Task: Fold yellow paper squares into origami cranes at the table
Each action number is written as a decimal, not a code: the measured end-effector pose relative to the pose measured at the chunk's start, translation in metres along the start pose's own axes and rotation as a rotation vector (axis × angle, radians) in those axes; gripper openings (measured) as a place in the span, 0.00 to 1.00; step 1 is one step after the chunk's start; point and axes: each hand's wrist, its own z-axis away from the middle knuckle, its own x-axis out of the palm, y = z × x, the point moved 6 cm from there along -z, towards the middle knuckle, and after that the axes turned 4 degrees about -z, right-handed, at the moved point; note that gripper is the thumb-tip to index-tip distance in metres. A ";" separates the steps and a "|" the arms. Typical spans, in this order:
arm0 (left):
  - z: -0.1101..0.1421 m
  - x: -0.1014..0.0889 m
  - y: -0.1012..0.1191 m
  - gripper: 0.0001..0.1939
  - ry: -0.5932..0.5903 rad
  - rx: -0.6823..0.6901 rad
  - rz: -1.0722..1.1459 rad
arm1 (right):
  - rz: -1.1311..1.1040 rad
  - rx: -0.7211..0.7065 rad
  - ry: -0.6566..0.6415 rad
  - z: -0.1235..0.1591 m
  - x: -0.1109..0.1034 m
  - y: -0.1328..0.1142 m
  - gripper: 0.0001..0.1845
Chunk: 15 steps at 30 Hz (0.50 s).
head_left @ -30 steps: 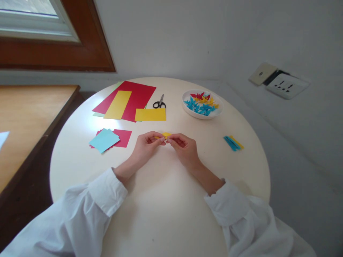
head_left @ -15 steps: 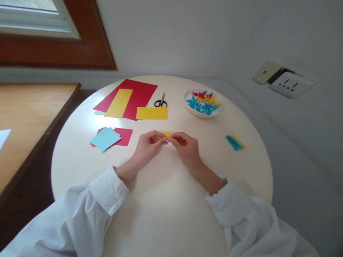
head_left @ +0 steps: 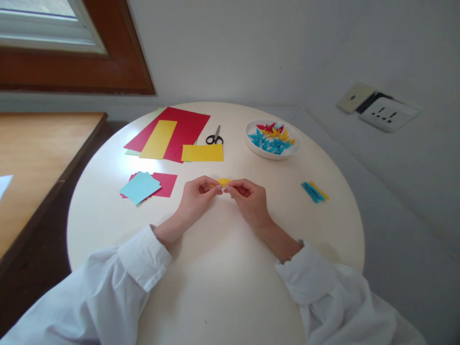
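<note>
Between my two hands is a small folded piece of yellow paper (head_left: pixel 224 182), partly hidden by the fingers. My left hand (head_left: pixel 200 190) pinches its left side between thumb and forefinger. On the other side my right hand (head_left: pixel 248 194) grips it the same way, the thumbs almost touching. Beyond the hands lies a yellow paper strip (head_left: pixel 202 153), with black-handled scissors (head_left: pixel 214 138) just behind it. To the left, a pile of light blue squares (head_left: pixel 141 187) rests over pinkish-red paper (head_left: pixel 168 184).
A white bowl (head_left: pixel 251 146) at the back right holds several blue, yellow and red folded paper pieces. Thin blue and yellow paper strips (head_left: pixel 314 191) lie at the right. Large red sheets (head_left: pixel 185 124) sit at the back left. The round white table (head_left: pixel 223 287) meets the wall.
The hands keep their pinch on the yellow paper, with only a slight finger shift. The whole view has moved a few pixels; nothing else differs.
</note>
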 end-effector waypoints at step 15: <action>0.000 0.000 -0.001 0.09 0.008 0.007 -0.006 | -0.035 0.017 0.015 0.002 0.002 0.000 0.05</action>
